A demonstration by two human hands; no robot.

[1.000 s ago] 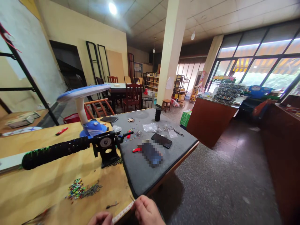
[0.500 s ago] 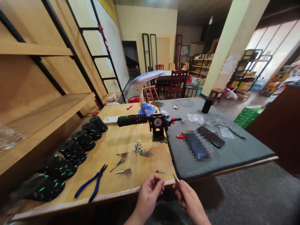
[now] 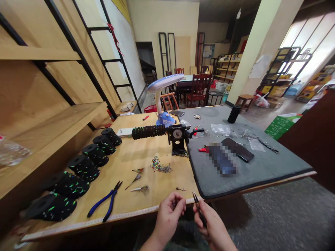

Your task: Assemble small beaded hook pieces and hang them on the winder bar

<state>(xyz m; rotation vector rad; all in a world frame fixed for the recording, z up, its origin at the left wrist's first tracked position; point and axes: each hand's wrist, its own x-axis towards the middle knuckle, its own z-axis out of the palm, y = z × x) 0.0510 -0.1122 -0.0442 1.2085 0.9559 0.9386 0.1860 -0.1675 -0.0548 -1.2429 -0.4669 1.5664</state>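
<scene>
- 1 left hand [image 3: 168,219], 1 right hand [image 3: 208,223]
- 1 pair of tweezers [image 3: 199,209], in right hand
- 1 pair of blue-handled pliers [image 3: 106,201]
- 6 black spools with green flecks [image 3: 94,155]
- 3 small metal-tipped pieces [image 3: 134,181] on bench [image 3: 125,153]
- 1 foam-gripped bench clamp [image 3: 176,134]
- 1 desk lamp [image 3: 163,83]
- 2 black smartphones [image 3: 237,150]
- 1 grey mat [image 3: 267,170]
- 1 black cylinder [image 3: 233,114]

And on the bench [image 3: 146,174], a row of green-flecked black spools [image 3: 95,155] runs down the left, blue-handled pliers [image 3: 103,201] lying nearby, a blue-and-white desk lamp [image 3: 164,82] beyond!
</scene>
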